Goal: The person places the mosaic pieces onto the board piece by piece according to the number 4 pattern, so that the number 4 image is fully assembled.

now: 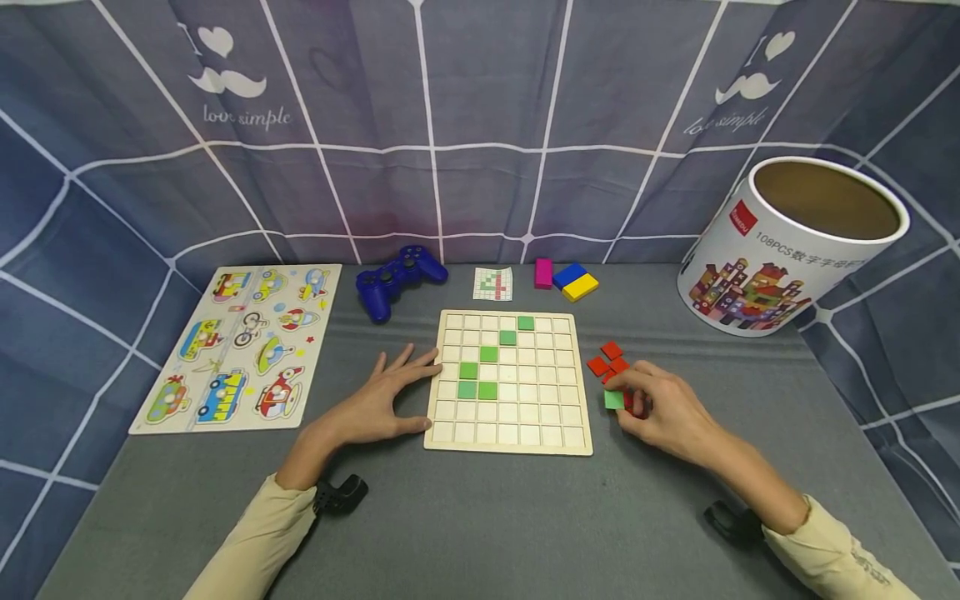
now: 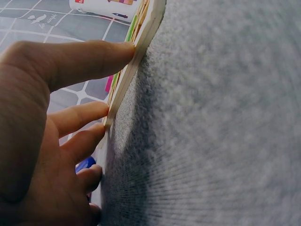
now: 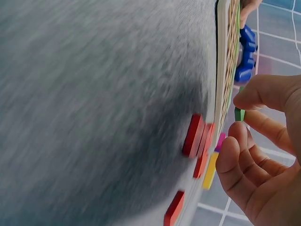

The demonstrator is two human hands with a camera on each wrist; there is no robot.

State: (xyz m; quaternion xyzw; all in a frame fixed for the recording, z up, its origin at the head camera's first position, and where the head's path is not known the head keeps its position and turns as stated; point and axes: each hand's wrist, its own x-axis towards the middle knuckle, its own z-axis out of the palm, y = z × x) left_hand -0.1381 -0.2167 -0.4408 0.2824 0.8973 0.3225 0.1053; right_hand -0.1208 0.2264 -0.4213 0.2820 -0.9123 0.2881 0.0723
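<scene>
A wooden grid board (image 1: 510, 437) lies flat in the middle of the table, with several green square tiles (image 1: 488, 390) set in its cells. My left hand (image 1: 375, 404) touches the board's left edge with thumb and fingertips, fingers spread and fairly straight. To the right of the board, my right hand (image 1: 663, 408) pinches a green tile (image 1: 613, 400) between thumb and index finger. In the right wrist view that tile (image 3: 239, 114) is held above the table. Beneath and beside the right hand lie several red square tiles (image 1: 597, 366), some partly hidden by its fingers.
A small printed pattern card (image 1: 492, 284) lies behind the board, beside a blue game controller (image 1: 401, 279). Magenta (image 1: 543, 273), blue (image 1: 569, 276) and yellow blocks (image 1: 581, 288) sit nearby. A picture puzzle board (image 1: 236, 350) lies left; a large white tub (image 1: 787, 250) stands back right.
</scene>
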